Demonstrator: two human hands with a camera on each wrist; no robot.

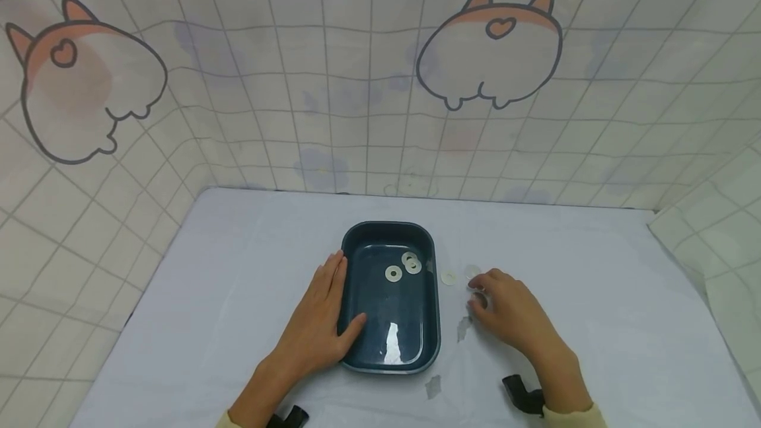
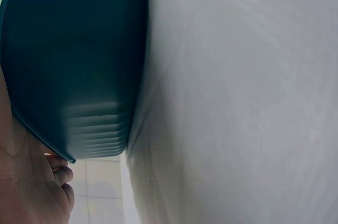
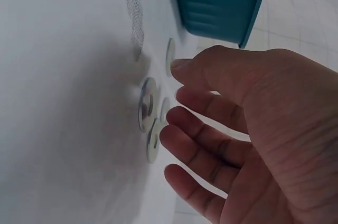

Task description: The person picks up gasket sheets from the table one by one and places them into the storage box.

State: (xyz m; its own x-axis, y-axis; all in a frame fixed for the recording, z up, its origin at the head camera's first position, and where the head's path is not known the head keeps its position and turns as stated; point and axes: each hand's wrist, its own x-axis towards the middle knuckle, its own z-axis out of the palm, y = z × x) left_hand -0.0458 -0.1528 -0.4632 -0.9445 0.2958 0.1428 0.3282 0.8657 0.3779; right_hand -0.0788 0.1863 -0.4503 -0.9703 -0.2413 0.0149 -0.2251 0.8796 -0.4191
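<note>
1. Two bare hands at a dark teal tray [image 1: 434, 322] in the middle of the table [image 1: 624, 322], which is covered in white cloth
2. Left hand [image 1: 321, 322] lies against the tray's left wall, fingers straight along the rim, thumb hooked over the near-left edge; grip relaxed, clamped on nothing
3. Left wrist view: only the tray's outer wall [image 2: 74, 60] pressed by the palm [image 2: 26, 182], cloth beside it
4. Three washers in the tray [image 1: 394, 273], far half; two of them overlap [image 1: 411, 263]
5. Right hand [image 1: 511, 312] rests on the table just right of the tray, fingers loosely bent, tips down by loose washers
6. Right wrist view: fingers [image 3: 211, 145] apart, holding nothing, hovering over several washers on the cloth [image 3: 146, 105], touching or not I cannot tell
7. One more washer [image 1: 448, 277] lies between the tray and the right hand
8. Small grey scraps on the cloth [image 1: 463, 329] near the tray's right side and front
9. Backdrop sheet with cartoon corgi prints [image 1: 487, 45] behind the table
</note>
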